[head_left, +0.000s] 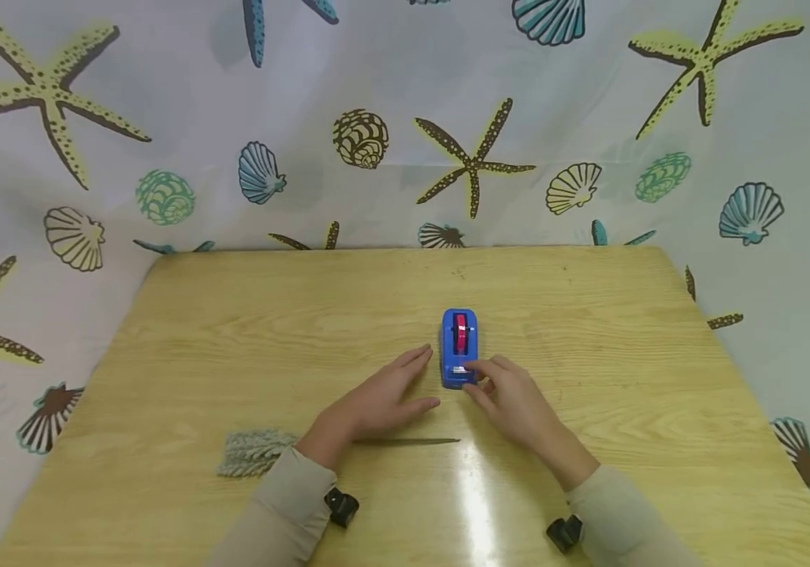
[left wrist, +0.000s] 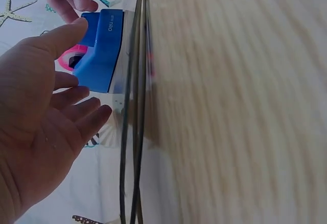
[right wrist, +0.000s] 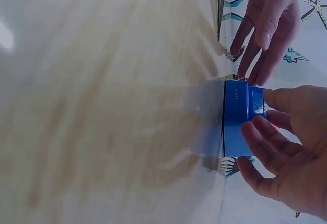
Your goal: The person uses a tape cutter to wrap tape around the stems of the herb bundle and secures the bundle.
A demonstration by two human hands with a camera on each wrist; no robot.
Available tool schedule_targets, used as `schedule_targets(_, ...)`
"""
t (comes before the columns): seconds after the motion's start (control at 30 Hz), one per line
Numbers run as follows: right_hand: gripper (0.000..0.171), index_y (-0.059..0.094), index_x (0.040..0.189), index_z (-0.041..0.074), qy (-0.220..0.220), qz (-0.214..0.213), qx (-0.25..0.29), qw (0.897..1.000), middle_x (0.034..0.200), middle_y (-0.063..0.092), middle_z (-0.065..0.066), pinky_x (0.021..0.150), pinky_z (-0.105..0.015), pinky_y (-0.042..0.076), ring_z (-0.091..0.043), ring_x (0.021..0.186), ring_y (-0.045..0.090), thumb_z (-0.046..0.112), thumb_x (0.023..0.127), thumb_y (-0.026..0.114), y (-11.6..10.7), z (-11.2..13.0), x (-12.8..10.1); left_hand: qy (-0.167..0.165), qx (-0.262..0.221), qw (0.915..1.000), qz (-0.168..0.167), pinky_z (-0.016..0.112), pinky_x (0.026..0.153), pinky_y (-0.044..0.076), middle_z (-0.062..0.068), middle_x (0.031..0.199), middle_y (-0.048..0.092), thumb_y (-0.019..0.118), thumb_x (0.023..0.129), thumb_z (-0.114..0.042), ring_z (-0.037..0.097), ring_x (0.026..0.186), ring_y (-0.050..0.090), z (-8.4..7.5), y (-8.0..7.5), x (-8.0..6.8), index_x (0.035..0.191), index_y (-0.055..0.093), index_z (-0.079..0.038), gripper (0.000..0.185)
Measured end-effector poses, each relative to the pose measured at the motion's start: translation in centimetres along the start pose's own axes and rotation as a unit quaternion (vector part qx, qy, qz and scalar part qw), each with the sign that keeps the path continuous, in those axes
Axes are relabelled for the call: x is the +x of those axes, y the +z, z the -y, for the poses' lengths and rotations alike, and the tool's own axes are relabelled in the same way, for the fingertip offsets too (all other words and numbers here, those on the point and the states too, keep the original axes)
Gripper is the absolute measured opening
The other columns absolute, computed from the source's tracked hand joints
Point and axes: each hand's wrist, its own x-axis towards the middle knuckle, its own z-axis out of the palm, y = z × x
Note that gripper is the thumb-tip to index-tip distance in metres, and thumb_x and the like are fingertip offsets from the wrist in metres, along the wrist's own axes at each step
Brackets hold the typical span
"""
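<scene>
A blue tape dispenser [head_left: 450,346] with a pink-red tape roll [head_left: 461,334] stands upright on the table, its cutter end towards me. At that end is my right hand [head_left: 514,400], fingers bent and thumb and forefinger apart beside the cutter [right wrist: 258,103]; whether they touch the tape cannot be made out. My left hand [head_left: 385,398] is at the dispenser's left side, fingers extended and thumb apart, gripping nothing. Beneath the left forearm lies a bundle of grey-green dried ears [head_left: 252,452], whose thin stems [head_left: 412,442] reach right, in front of the dispenser.
The wooden table [head_left: 589,331] meets a white cloth [head_left: 391,47] printed with starfish and shells at its back and sides. A black wrist camera [head_left: 341,506] sits on the left sleeve, and another camera [head_left: 564,533] on the right.
</scene>
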Motion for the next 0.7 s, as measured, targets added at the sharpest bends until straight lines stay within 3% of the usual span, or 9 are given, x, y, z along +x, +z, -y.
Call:
schedule_targets(0.2, 0.027, 0.070, 0.118, 0.005, 0.071, 0.008, 0.065, 0.995, 0.096, 0.071, -0.004, 0.070, -0.028, 0.057, -0.014, 0.080, 0.068, 0.022, 0.096, 0.068, -0.1, 0.3, 0.7, 0.007, -0.025, 0.9996, -0.010, 0.047, 0.122, 0.024, 0.010, 0.168, 0.012, 0.065, 0.097, -0.040, 0.028, 0.154, 0.018, -0.5, 0.3, 1.7, 0.160, 0.017, -0.009, 0.085)
schedule_targets(0.37, 0.022, 0.074, 0.106, 0.006, 0.141, -0.001, 0.131, 0.981, 0.092, 0.072, -0.004, 0.059, -0.025, 0.050, -0.013, 0.074, 0.063, 0.025, 0.096, 0.068, 0.1, -0.2, 1.7, 0.023, -0.054, 0.9973, -0.044, 0.049, 0.121, 0.026, 0.014, 0.168, 0.010, 0.073, 0.091, -0.031, 0.033, 0.154, 0.018, -0.7, 0.7, 3.3, 0.159, 0.020, -0.005, 0.090)
schedule_targets(0.47, 0.022, 0.074, 0.103, 0.004, 0.182, 0.008, 0.198, 0.963, 0.085, 0.068, -0.004, 0.053, -0.023, 0.043, -0.011, 0.065, 0.055, 0.024, 0.095, 0.069, 0.7, -0.8, 2.2, 0.017, -0.083, 0.9949, -0.055, 0.049, 0.120, 0.028, 0.014, 0.168, 0.006, 0.078, 0.088, -0.027, 0.034, 0.154, 0.017, -0.8, 1.0, 4.0, 0.160, 0.018, -0.007, 0.096)
schedule_targets(0.57, 0.022, 0.073, 0.104, 0.002, 0.219, 0.016, 0.272, 0.937, 0.076, 0.061, -0.001, 0.050, -0.021, 0.038, -0.010, 0.059, 0.049, 0.022, 0.095, 0.068, 1.3, -1.1, 2.5, 0.009, -0.095, 0.9932, -0.068, 0.048, 0.120, 0.029, 0.013, 0.169, 0.003, 0.082, 0.084, -0.027, 0.034, 0.154, 0.016, -0.8, 1.0, 4.6, 0.161, 0.014, -0.009, 0.105)
schedule_targets(0.7, 0.024, 0.071, 0.106, -0.001, 0.241, 0.006, 0.335, 0.911, 0.067, 0.053, 0.003, 0.049, -0.021, 0.036, -0.008, 0.055, 0.044, 0.020, 0.096, 0.067, 1.5, -1.0, 2.8, 0.006, -0.097, 0.9921, -0.079, 0.046, 0.121, 0.027, 0.010, 0.169, 0.001, 0.086, 0.079, -0.028, 0.031, 0.155, 0.014, -0.7, 0.8, 5.6, 0.161, 0.011, -0.010, 0.113)
